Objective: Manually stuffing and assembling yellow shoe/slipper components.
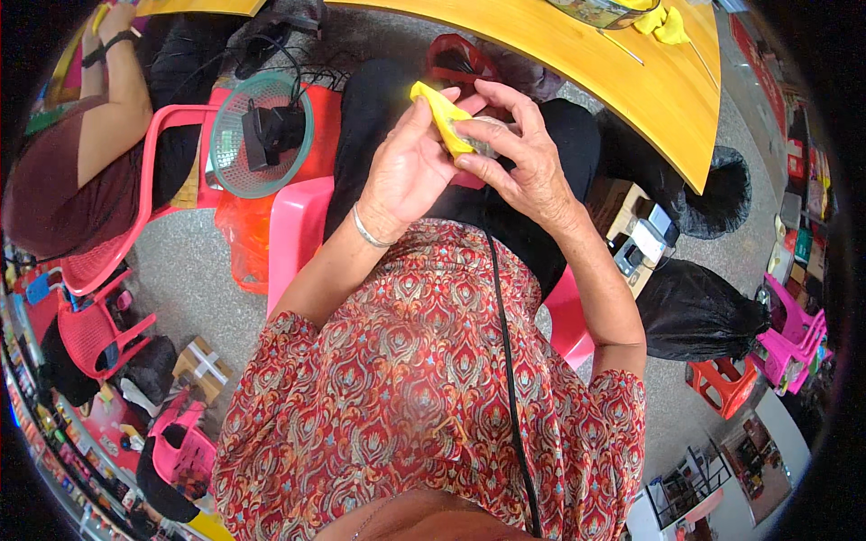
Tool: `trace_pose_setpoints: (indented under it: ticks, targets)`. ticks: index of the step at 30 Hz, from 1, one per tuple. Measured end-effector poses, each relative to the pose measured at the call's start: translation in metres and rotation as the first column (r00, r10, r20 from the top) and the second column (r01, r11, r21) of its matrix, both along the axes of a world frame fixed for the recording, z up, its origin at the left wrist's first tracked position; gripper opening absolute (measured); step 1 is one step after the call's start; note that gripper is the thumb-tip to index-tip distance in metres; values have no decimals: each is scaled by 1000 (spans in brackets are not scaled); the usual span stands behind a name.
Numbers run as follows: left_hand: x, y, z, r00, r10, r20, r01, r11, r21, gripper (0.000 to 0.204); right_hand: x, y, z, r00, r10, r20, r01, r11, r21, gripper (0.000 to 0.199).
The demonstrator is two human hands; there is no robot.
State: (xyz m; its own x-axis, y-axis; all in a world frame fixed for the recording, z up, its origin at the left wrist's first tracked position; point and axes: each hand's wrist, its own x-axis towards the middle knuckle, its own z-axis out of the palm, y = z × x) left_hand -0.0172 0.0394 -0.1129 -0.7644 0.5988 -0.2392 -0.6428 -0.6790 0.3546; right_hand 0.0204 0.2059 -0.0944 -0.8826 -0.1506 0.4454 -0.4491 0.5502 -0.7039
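Note:
Over my lap, both hands work on a small yellow piece (443, 115) that looks like soft cloth, narrow and pointed at its upper end. My left hand (403, 164) holds it from the left, the thumb lying along its edge. From the other side, my right hand (525, 155) pinches its lower end between thumb and fingers. Some greyish-white, fluffy-looking material (488, 135) shows between the right fingers; I cannot make out exactly what it is. More yellow pieces (670, 27) lie on the yellow table, next to a thin stick (621, 46).
The curved yellow table (541, 41) stands ahead, bearing a clear container (603, 11). To the left, a green mesh basket (262, 135) holds a black object, near a seated person's arm (117, 117). Black bags (699, 311) and a cardboard box (622, 212) sit right.

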Motion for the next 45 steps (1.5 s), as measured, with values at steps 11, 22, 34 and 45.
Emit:
trace_pose_setpoints:
  ticks: [11, 22, 34, 45]
  targets:
    - [2, 7, 0, 981, 88, -174, -93, 996, -19, 45, 1, 2, 15, 996, -68, -51, 77, 978, 194, 36]
    - [9, 8, 2, 951, -118, -285, 23, 949, -315, 48, 2, 6, 4, 990, -99, 98, 79, 980, 184, 39]
    - [-4, 3, -20, 1000, 17, -9, -18, 1000, -26, 41, 4, -4, -5, 993, -34, 115, 11, 980, 197, 35]
    - [4, 0, -19, 995, 11, -95, -30, 979, -201, 42, 1, -4, -31, 983, 44, 180, -49, 999, 23, 39]
